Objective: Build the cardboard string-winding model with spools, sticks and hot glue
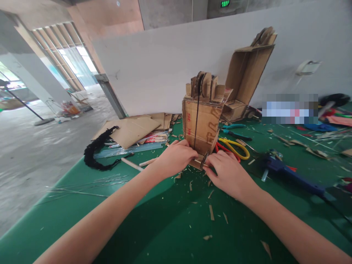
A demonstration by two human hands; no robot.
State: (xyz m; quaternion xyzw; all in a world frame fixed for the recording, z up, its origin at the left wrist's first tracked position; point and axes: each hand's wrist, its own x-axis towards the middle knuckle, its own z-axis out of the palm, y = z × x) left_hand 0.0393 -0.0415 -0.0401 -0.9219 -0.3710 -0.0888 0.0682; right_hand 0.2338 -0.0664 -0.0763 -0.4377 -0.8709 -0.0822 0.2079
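Note:
A small cardboard tower (202, 121) with disc-shaped pieces on top stands on the green table (154, 227). A black cord runs down its front face. My left hand (176, 157) is closed against the tower's lower left corner. My right hand (227, 172) pinches a small cardboard wheel and a thin wooden stick (204, 160) at the tower's base. Cardboard scraps lie scattered just below both hands.
A taller cardboard structure (247, 77) leans against the white wall behind. Yellow- and red-handled scissors (233, 146) lie right of the tower, with a blue glue gun (286, 174) farther right. Flat cardboard sheets (132, 128), a black braided cord (96, 154) and sticks lie left.

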